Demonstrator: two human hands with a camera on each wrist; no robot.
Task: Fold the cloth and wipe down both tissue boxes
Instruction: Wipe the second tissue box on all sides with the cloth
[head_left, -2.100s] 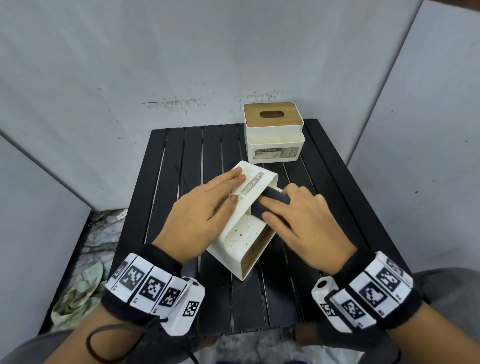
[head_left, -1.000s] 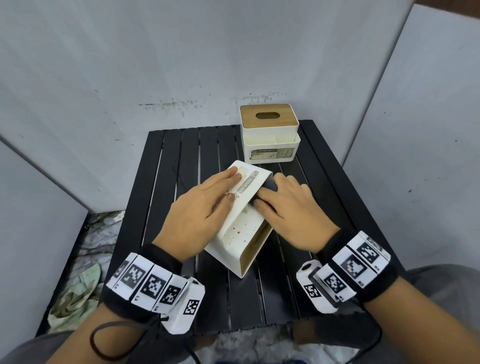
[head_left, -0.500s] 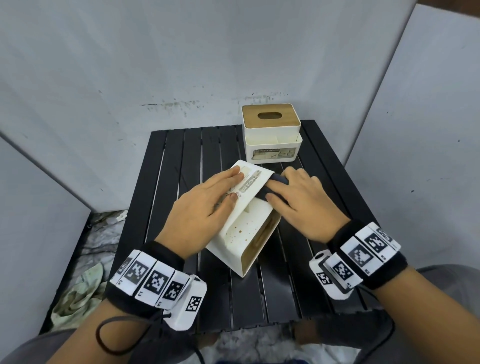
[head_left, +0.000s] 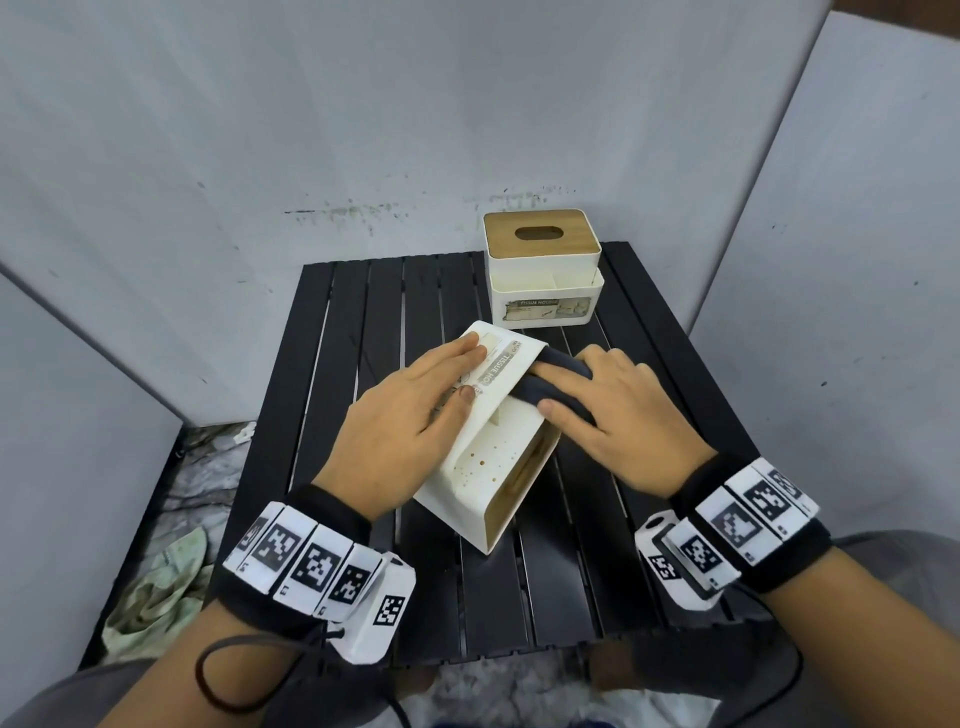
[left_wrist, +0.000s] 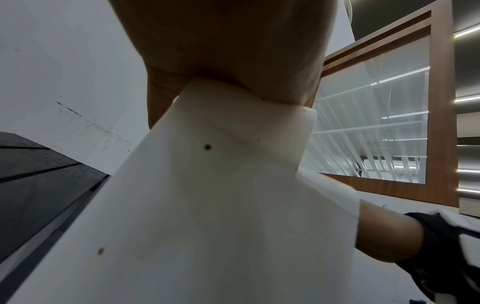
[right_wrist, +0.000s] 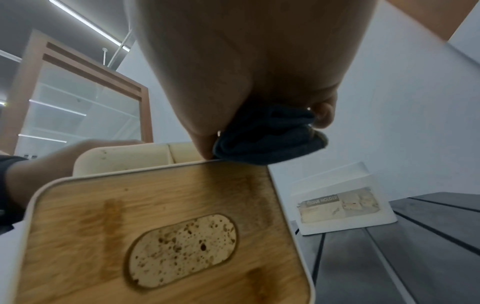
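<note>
A white tissue box (head_left: 483, 478) lies on its side in the middle of the black slatted table (head_left: 363, 312); its spotted wooden lid (right_wrist: 161, 236) faces right. My left hand (head_left: 415, 410) lies flat on its upper face with straight fingers. My right hand (head_left: 618, 415) grips a folded dark cloth (head_left: 558, 364) and presses it on the box's upper right edge near the far end. The right wrist view shows the cloth (right_wrist: 270, 139) pinched between thumb and fingers. The second tissue box (head_left: 543, 275), white with a wooden lid, stands upright at the table's back.
Grey wall panels close in the table at the back and on both sides. A crumpled pale green rag (head_left: 150, 592) lies on the floor at the lower left. Bare slats show to the left of the boxes and along the front edge.
My right hand has slid the cloth along the box's right edge, away from me toward its far end. The left hand and the box have stayed put.
</note>
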